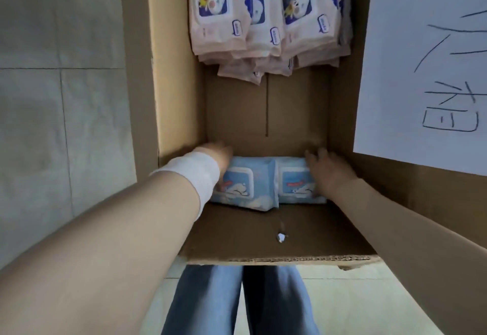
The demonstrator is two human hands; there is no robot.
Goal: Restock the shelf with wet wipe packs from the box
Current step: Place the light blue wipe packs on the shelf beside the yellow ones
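Down in the cardboard box (175, 97), our left hand (218, 153) touches the left blue pack (246, 185) and our right hand (326, 170) the right blue pack (295, 183), side by side on its floor, fingers (316, 155) too blurred to tell their grip.

box floor (295, 108) bare mid-span, between pink pack pile (266, 18) at far end and two blue packs (242, 184) nearer. near strip also free. side walls (176, 71) hem both flanks. top open.
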